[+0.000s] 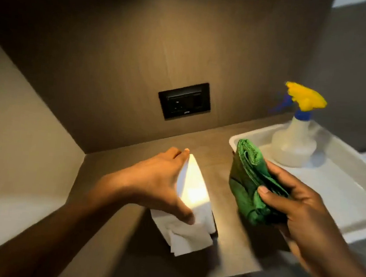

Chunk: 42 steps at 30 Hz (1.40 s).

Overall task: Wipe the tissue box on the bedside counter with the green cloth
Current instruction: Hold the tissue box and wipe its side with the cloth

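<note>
A white tissue box rests on the brown bedside counter, tipped on an edge, with a tissue hanging out at its near end. My left hand grips the box from the left side, fingers over its far corner and thumb on its near face. My right hand holds a folded green cloth just right of the box, a small gap between them.
A white tray sits on the counter's right side with a clear spray bottle with a yellow trigger head in it. A black wall socket is on the back panel. A pale wall bounds the left.
</note>
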Motion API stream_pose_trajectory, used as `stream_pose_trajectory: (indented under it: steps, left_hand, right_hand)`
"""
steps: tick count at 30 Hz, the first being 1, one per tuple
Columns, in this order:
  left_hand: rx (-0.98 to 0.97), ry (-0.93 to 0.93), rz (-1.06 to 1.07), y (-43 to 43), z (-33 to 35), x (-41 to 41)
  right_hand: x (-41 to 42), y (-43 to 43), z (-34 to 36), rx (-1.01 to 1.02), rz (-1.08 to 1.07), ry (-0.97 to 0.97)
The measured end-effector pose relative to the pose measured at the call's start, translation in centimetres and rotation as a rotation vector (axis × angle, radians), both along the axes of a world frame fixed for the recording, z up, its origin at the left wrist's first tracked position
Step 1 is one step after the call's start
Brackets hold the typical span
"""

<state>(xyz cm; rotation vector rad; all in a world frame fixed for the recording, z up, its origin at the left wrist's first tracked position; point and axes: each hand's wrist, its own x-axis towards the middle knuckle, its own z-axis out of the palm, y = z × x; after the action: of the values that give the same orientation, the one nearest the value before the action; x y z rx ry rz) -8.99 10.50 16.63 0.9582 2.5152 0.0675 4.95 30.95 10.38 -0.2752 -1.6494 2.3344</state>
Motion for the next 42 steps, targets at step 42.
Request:
stream_pose_trajectory:
  steps: [42]
  left_hand:
    - [0.336,0.266,-0.326,-4.6,-4.5,-0.6]
  right_hand:
    - [-0.8,-15.3,-5.0,0.414,-0.454,-0.070]
